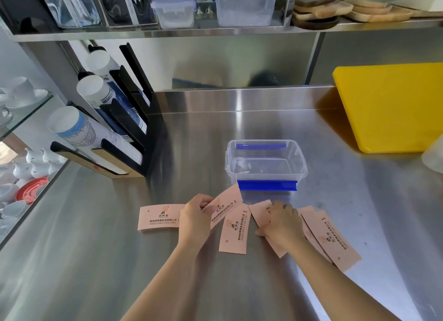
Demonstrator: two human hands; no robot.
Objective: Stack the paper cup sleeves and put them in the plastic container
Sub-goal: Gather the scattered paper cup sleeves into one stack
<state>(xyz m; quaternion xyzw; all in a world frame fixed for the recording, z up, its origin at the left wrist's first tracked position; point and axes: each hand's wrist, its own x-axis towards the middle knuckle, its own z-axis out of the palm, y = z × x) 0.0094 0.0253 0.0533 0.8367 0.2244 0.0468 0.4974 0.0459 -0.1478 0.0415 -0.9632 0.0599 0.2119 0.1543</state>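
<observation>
Pink flattened paper cup sleeves lie scattered on the steel counter in front of a clear plastic container [265,162] with blue clips, which stands empty. My left hand [195,216] pinches one sleeve [224,204], lifted at a slant. A small neat stack of sleeves [159,218] lies to its left. A single sleeve [235,229] lies between my hands. My right hand [280,221] presses flat on another sleeve [262,213], fingers spread. More sleeves [332,239] lie overlapping to the right.
A black cup dispenser rack [119,129] with paper cups stands at the left. A yellow cutting board [393,105] leans at the back right. A shelf above holds lidded containers [247,4] and wooden trays. A glass case of white crockery [21,172] borders the counter's left edge.
</observation>
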